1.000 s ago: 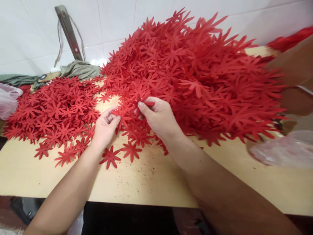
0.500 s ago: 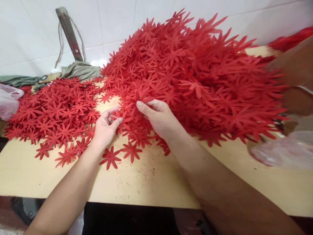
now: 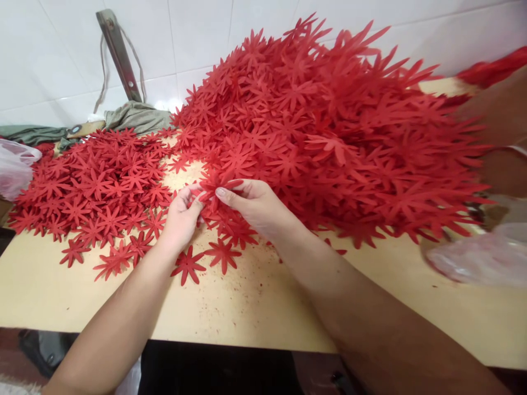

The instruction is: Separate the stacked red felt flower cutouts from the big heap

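My right hand (image 3: pixel 256 204) pinches a red flower-shaped cutout (image 3: pixel 214 185) with several long petals, thumb on top. From the other side my left hand (image 3: pixel 181 215) is closed at the same cutout's edge, thumb against fingers; its fingertips are partly hidden by petals. Behind my hands rises a big heap of red flower cutouts (image 3: pixel 296 126). A lower heap of such cutouts (image 3: pixel 94 184) lies to the left. Near my left wrist, two loose cutouts (image 3: pixel 223 254) rest flat on the table.
The pale table (image 3: pixel 247 323) carries scattered red specks. At the right lies a clear plastic bag (image 3: pixel 477 255); another plastic bag (image 3: pixel 16 167) is at the left edge. A grey-green cloth (image 3: pixel 138 117) and a metal bar (image 3: pixel 118 55) are by the tiled wall.
My right hand has come left and slightly down with the cutout, so both hands now meet at it. My left fingers have closed in from a looser pose.
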A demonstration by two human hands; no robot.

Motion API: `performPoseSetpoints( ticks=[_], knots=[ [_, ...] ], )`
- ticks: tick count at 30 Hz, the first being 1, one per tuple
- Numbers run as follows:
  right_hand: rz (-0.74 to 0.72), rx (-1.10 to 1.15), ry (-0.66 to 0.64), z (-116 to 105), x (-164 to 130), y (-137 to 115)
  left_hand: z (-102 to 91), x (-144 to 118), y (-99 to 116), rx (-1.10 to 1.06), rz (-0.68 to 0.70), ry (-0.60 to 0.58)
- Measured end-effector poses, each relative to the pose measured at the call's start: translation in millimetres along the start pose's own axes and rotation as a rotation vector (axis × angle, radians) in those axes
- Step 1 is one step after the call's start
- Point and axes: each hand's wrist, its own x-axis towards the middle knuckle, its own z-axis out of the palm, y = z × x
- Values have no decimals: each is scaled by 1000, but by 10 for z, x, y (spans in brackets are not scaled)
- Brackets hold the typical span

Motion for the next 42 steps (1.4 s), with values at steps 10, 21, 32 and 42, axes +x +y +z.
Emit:
performPoseSetpoints(
  ticks=[10, 21, 32, 42],
  knots=[
    [-123, 15, 245, -183, 101, -4, -8, 29, 44, 71, 13, 21],
    [-162, -15, 291, -316, 112, -119, -104, 55, -22, 369, 150, 69],
    [-65, -92, 34, -123, 19, -91, -22, -33, 71, 98, 99, -16],
    [-38, -26, 143, -193, 64, -52, -49, 32, 60, 79, 46, 103]
  ],
)
